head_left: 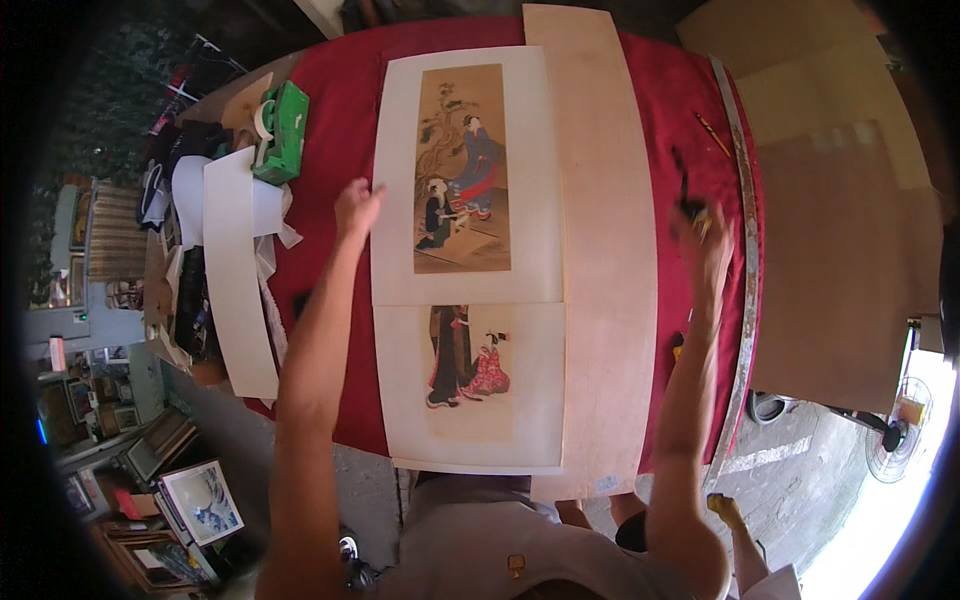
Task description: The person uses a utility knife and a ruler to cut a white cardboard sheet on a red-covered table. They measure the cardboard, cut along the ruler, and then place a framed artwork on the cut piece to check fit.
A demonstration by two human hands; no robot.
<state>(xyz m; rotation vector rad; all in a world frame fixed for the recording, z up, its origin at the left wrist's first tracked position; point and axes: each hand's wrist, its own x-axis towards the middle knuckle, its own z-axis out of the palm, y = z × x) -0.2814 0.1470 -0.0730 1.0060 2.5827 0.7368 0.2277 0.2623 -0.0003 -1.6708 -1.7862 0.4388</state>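
Where the left hand [356, 205] rests, fingers spread and flat with nothing gripped, it touches the left margin of the upper print [465, 175], a pale sheet with a tall figure picture that lies flat on the red bench [330, 330]. Such a sheet looks thin, light and limp, likely to crease or tear if pinched at one corner; it would be safest slid flat or lifted by two opposite margins, away from the painted panel. Its lower edge overlaps or meets a second print [475, 385] nearer the person; which lies on top is hard to tell. Just right of both runs a long tan board [600, 260], stiffer by the look of it. Beyond that the right hand [700, 235] is closed around a small dark tool [685, 190], near a long metal ruler [745, 250]. A green box [283, 130] and loose white paper [235, 270] sit at the left end.
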